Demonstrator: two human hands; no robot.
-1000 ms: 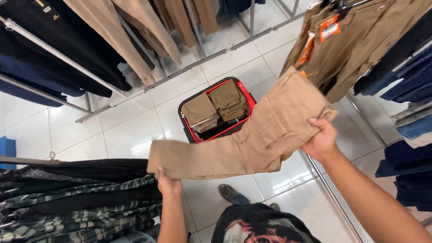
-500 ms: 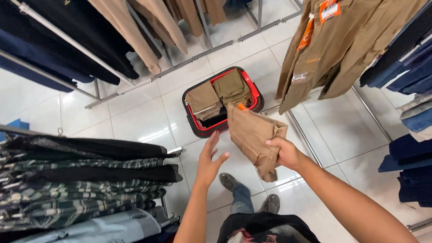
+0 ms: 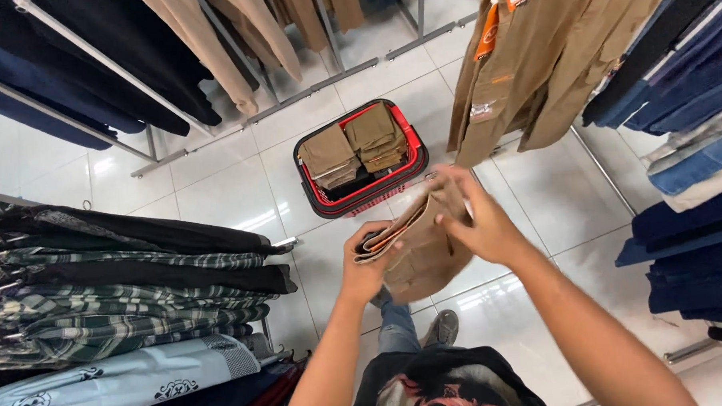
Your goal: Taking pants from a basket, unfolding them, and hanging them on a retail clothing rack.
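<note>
- Presently, folded tan trousers (image 3: 423, 253) held over white tile, just this side of the red basket (image 3: 409, 145).
- Left hand (image 3: 366, 267) clamped on the folded edge, fingers curled around it.
- Right hand (image 3: 478, 223) pressed flat on the upper part, fingers closed on cloth.
- Basket packed with more folded tan trousers (image 3: 351, 147).

We are gripping folded tan cotton trousers (image 3: 423, 253) with our left hand (image 3: 369, 271) underneath and right hand (image 3: 478, 223) on top, above a red plastic basket (image 3: 360, 157) sitting on the white tiled floor (image 3: 240, 179).
</note>
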